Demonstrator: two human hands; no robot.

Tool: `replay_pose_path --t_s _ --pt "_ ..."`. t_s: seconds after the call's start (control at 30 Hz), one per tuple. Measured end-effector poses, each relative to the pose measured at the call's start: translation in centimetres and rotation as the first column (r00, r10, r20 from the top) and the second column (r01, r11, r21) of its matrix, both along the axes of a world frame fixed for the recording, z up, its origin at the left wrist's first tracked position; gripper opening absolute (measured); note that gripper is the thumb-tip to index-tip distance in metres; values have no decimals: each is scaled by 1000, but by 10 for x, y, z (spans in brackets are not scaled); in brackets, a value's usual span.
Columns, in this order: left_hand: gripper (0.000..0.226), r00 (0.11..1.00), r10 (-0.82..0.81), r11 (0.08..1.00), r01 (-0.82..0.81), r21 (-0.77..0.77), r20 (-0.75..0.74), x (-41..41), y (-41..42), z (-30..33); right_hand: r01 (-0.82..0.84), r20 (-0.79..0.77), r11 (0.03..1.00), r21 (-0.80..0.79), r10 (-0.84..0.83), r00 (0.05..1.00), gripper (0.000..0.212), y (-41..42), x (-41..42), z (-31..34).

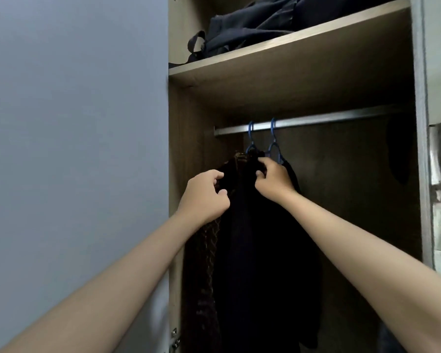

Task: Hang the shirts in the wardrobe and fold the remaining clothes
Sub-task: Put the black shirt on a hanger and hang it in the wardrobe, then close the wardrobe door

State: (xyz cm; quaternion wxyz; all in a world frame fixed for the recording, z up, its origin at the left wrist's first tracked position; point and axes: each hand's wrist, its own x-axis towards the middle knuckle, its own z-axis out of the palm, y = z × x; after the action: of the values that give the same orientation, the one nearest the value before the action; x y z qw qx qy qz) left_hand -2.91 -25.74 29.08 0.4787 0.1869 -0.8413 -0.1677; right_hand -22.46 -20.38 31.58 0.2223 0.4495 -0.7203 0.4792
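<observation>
head view: both hands reach into the open wardrobe (pixel 186 138). the left hand (pixel 204 197) has its fingers curled into the dark shirt (pixel 260 250) near the collar; the right hand (pixel 273 178) pinches the same shirt at the top, just below a blue hanger (pixel 274 146). a second blue hanger (pixel 251 138) hooks on the metal rail (pixel 316 119) just left of it. the shirt hangs at the rail's left end, close to the wardrobe's left wall, with a patterned garment (pixel 206 240) beside it on the left. the rail to the right of the hangers is free. a wooden shelf (pixel 290 44) above carries dark bundled clothes (pixel 252 24). no writing can be read. a grey door (pixel 74 149) fills the left.
</observation>
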Motion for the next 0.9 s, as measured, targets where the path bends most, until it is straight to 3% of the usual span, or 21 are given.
replay_pose_path --t_s 0.17,0.37,0.57,0.7,0.73,0.8,0.9 --pt "47 994 106 994 -106 30 0 95 29 -26 -97 -70 995 -16 96 993 44 18 92 -32" --pt "48 972 234 972 -234 20 -27 225 65 -59 -360 -46 926 110 367 929 42 28 226 -67" --pt "38 933 319 916 -349 -196 -169 333 102 -89 -569 -148 820 59 571 808 36 35 342 -75" --pt "31 842 427 790 -525 -317 -329 377 115 -103 -664 -283 744 -73 623 729 34 43 393 -72" --pt "31 825 442 781 -547 -302 -353 384 114 -105 -681 -314 725 -103 626 714 34 46 402 -71" --pt "33 837 427 845 -505 -179 -342 392 110 -109 -717 -370 683 -143 635 678 38 53 419 -67" --pt "30 888 315 949 -297 104 -336 393 109 -111 -744 -478 662 -92 626 616 47 62 436 -60"
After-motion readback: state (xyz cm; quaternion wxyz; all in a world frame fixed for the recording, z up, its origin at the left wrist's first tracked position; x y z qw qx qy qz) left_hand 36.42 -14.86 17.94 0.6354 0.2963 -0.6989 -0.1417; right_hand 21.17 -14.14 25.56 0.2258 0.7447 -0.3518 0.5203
